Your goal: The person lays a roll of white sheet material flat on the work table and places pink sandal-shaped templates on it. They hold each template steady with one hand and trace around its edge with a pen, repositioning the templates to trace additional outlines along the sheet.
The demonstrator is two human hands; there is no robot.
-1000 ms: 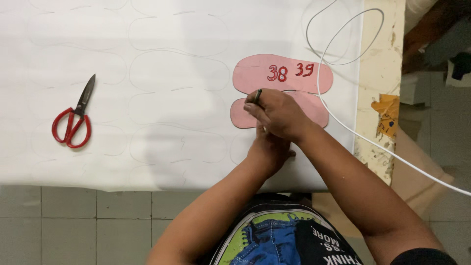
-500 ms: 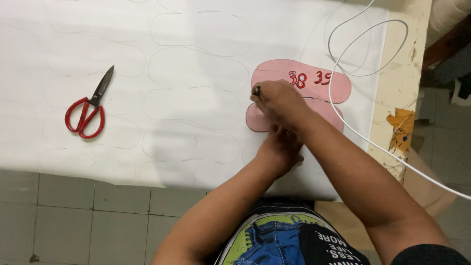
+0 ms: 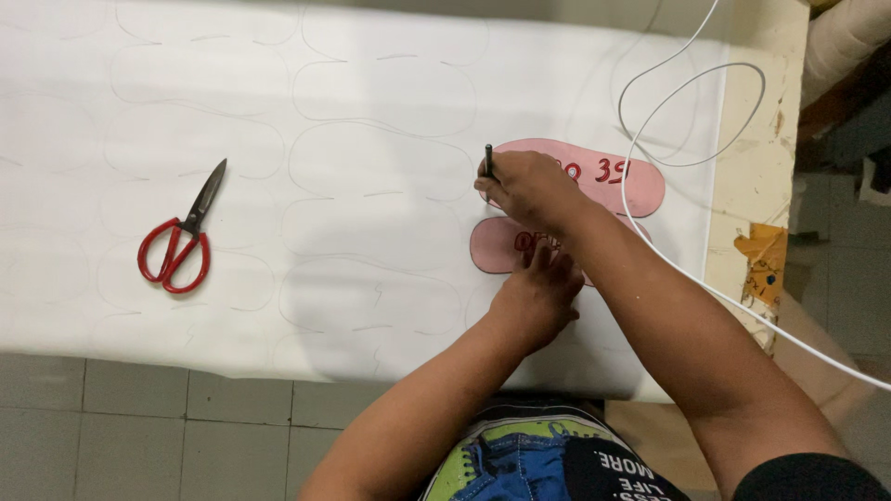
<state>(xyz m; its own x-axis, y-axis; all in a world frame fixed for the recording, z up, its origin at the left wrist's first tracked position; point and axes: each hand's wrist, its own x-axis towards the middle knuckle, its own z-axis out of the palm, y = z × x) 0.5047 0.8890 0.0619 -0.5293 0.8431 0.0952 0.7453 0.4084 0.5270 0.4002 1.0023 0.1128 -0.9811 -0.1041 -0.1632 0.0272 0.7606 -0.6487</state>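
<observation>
On white sheet [image 3: 371, 111]: many insole outlines drawn, another underway.
Right hand [image 3: 524, 186] pinches pen [image 3: 488, 160] at upper pink template [image 3: 603, 176]; left hand [image 3: 538, 292] flat on lower template [image 3: 497, 246], fingers spread.

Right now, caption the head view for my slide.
Right hand traces pink insole template with pen; left hand steadies it.

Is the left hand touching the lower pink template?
Touching. The head view shows the left hand with fingers pressed flat on the lower pink template, overlapping its surface with no gap.
</observation>
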